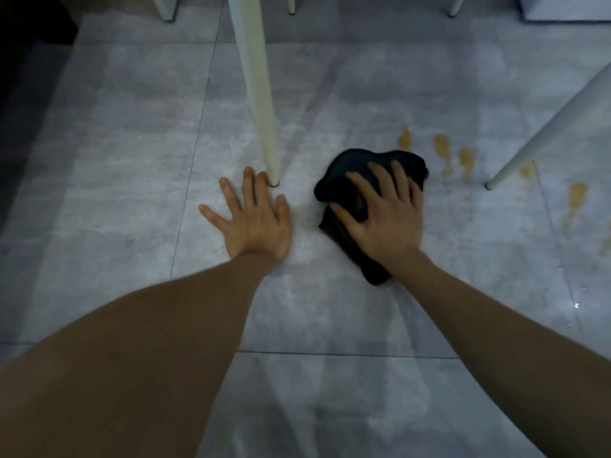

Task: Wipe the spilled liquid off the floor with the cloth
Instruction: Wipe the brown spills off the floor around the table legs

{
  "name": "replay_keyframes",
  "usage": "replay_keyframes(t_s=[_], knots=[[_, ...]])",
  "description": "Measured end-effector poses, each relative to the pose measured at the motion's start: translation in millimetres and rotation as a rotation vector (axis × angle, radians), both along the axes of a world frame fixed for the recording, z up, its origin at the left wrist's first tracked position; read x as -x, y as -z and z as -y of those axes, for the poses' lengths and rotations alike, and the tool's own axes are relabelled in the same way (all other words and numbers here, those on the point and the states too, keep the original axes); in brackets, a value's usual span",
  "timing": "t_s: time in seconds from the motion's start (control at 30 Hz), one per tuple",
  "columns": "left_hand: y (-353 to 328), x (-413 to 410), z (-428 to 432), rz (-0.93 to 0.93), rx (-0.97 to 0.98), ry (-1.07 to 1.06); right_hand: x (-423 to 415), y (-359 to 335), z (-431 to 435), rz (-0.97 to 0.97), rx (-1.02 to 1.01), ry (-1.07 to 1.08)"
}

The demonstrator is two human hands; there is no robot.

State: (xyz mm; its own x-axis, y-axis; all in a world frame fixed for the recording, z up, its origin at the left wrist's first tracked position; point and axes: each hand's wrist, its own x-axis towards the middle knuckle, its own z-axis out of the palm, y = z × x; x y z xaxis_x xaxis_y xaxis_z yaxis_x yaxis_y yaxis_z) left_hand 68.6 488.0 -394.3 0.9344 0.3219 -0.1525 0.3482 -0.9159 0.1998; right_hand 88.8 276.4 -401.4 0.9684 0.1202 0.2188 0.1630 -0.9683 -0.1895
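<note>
A crumpled black cloth [350, 163] lies on the grey tiled floor [115, 160]. My right hand [383, 213] presses flat on top of it with fingers spread, covering its middle. Yellowish-brown spilled liquid [443, 147] sits in several blotches just beyond and to the right of the cloth, with more streaks [577, 196] farther right. My left hand [254, 216] rests palm-down on the bare floor to the left of the cloth, fingers apart, holding nothing.
A cream furniture leg [261, 104] meets the floor right at my left fingertips. A white slanted leg [542, 140] comes down at the right among the spill marks. More legs stand along the top edge. Dark furniture fills the upper left corner.
</note>
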Motion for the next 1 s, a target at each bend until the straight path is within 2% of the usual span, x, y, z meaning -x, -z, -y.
replay_keyframes(t_s=[0.1,0.17,0.2,0.27,0.33,0.43,0.53,0.67,0.73,0.8,0.9,1.0], knots=[[-5.9,8.8,7.2,0.194,-0.116,0.065,8.2,0.7,27.1,-0.007,-0.011,0.101],[-4.9,12.0,17.8,0.375,-0.100,0.305,9.0,1.4,31.6,-0.007,-0.004,0.128],[-5.3,8.2,21.3,0.406,-0.047,0.421,9.3,2.8,28.2,-0.002,-0.003,0.139],[-7.8,-6.1,35.5,0.367,0.058,0.545,12.5,4.4,27.8,0.019,-0.024,0.200],[-8.2,-21.6,57.7,0.246,0.123,0.509,13.3,4.3,35.5,0.028,-0.037,0.289],[2.2,-37.9,82.2,0.097,0.016,0.372,-9.1,3.7,49.6,-0.011,-0.011,0.355],[11.6,-41.7,76.9,0.026,-0.070,0.347,-61.5,-1.1,50.6,-0.044,-0.037,0.364],[10.1,-44.3,78.0,0.005,-0.077,0.343,-118.4,-3.7,21.3,-0.096,-0.032,0.214],[9.5,-44.4,79.8,-0.003,-0.083,0.342,-113.3,-2.9,12.8,-0.089,-0.012,0.100],[9.3,-45.6,79.2,0.008,-0.085,0.345,-88.5,0.1,22.8,-0.030,-0.029,0.072],[10.3,-45.9,79.6,0.018,-0.083,0.347,-68.3,3.4,60.8,0.033,-0.029,0.213],[14.1,-42.9,79.9,0.032,-0.078,0.353,-100.3,-0.1,71.7,-0.087,-0.005,0.392]])
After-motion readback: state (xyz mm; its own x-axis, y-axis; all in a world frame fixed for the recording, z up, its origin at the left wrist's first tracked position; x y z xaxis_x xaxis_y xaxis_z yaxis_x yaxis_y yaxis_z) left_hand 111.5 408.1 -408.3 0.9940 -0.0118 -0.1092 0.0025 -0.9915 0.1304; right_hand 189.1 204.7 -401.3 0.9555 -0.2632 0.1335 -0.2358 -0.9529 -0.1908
